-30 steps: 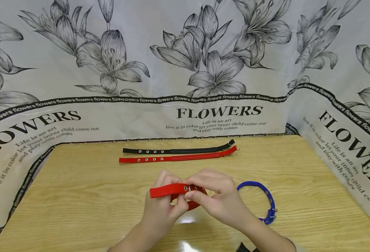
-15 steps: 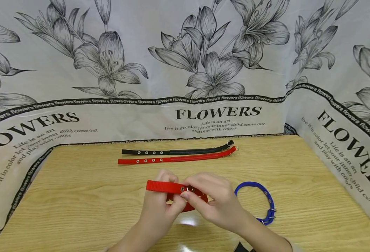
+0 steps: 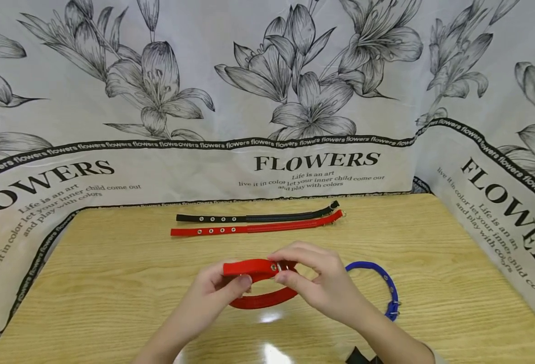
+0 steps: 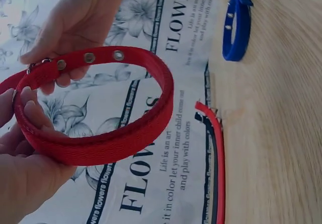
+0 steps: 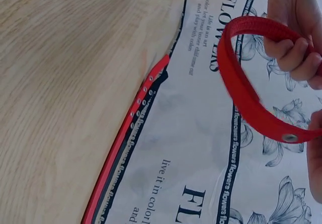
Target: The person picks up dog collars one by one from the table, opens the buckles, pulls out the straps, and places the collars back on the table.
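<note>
A red collar (image 3: 264, 302), bent into a loop with its strap end running through the buckle, is held above the table between both hands. My left hand (image 3: 210, 296) pinches it on the left, thumb on the strap below the free end. At the buckle and an eyelet, my right hand (image 3: 328, 283) pinches the strap between thumb and fingers, hiding part of the buckle. Metal eyelets line the collar (image 4: 143, 58) in the left wrist view. In the right wrist view, curled left fingers grip the collar (image 5: 234, 80) at the upper right.
A blue collar (image 3: 392, 288), looped, lies right of my right hand. Behind, a black collar (image 3: 276, 218) and another red collar (image 3: 276, 227) lie straight, side by side. Something black (image 3: 357, 356) shows at the bottom edge. A flower-printed cloth (image 3: 194, 172) walls the table.
My left hand has shifted left and unfolded, its thumb now in front of the strap. The collar's loop has spread wider and its free end has moved slightly right. My right hand keeps its pinch.
</note>
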`<action>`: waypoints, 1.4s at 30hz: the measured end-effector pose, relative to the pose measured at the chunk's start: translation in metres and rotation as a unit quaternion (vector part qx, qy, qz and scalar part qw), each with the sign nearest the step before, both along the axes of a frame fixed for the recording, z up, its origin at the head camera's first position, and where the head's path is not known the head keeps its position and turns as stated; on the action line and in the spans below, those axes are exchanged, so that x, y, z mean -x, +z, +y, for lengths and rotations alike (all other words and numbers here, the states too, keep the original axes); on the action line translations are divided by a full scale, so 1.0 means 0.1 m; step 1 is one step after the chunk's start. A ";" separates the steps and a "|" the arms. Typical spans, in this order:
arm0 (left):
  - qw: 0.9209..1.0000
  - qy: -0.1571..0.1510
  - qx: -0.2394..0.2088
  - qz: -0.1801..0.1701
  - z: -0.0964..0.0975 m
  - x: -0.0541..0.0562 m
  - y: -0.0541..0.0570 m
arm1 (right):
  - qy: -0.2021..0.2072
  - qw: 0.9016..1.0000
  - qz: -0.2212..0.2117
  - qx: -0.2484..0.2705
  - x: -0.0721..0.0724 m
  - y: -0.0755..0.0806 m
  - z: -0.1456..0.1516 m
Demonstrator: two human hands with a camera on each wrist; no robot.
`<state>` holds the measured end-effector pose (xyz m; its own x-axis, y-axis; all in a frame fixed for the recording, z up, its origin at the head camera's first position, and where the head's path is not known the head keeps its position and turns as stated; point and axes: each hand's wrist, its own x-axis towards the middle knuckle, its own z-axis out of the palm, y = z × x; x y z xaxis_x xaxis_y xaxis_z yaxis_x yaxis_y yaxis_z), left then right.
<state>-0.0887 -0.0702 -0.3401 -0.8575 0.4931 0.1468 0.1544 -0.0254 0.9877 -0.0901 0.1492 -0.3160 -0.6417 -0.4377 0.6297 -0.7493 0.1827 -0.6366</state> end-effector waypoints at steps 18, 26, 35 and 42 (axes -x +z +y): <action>0.995 -0.016 -0.099 -0.019 -0.09 0.05 0.01 | -0.070 0.989 -0.078 -0.100 0.01 0.06 0.23; 0.990 -0.027 -0.141 -0.006 -0.11 0.06 -0.02 | -0.073 0.988 -0.100 -0.093 0.02 0.05 0.30; 0.976 -0.071 -0.204 -0.004 -0.06 0.06 -0.13 | -0.061 0.987 -0.109 -0.102 0.01 0.07 0.34; 0.986 -0.050 -0.154 -0.042 -0.02 0.05 -0.06 | -0.028 0.993 -0.062 -0.095 0.04 0.15 0.28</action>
